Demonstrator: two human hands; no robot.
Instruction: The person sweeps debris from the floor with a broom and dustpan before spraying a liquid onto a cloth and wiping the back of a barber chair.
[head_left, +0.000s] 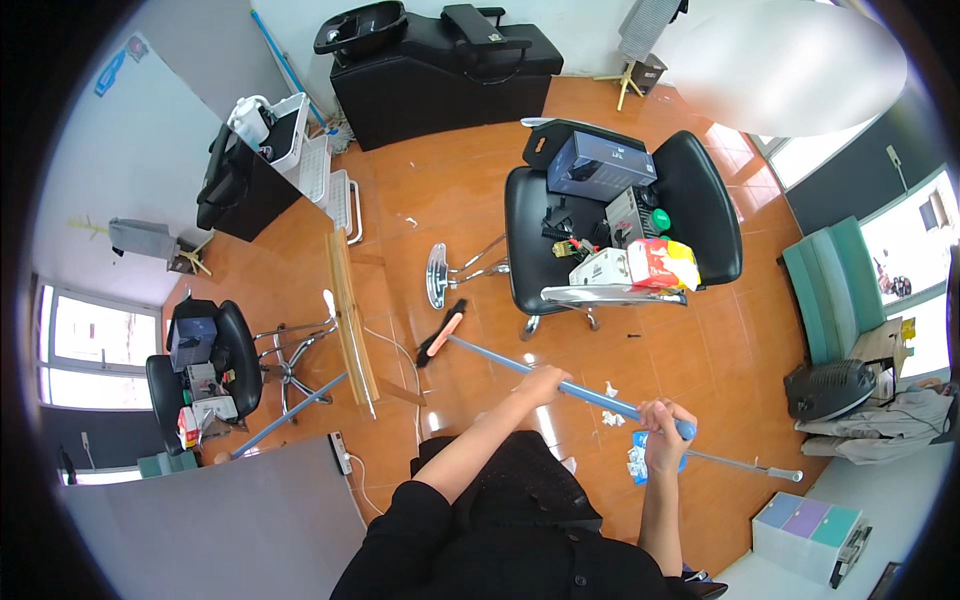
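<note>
My left hand (543, 386) is closed around the middle of a blue broom handle (600, 397). Near the handle's top end, my right hand (664, 431) grips it too. The broom head (445, 334), orange with black bristles, rests on the tiled floor beside the leg of a wooden ledge. Crumpled white paper (613, 418) lies under the handle. Below my right hand sits a blue dustpan (638, 471) holding white scraps, partly hidden by that hand and forearm. Its thin metal handle (727, 460) stretches right, ending in a pale grip.
A black salon chair (709, 202) bears boxes and clippers. The wooden mirror ledge (351, 322) stands left, with a white cable (397, 341) along the floor. A shampoo bed (450, 90) is at the back. A trolley (300, 150), drawer unit (802, 532) and green seat (832, 292) flank the room.
</note>
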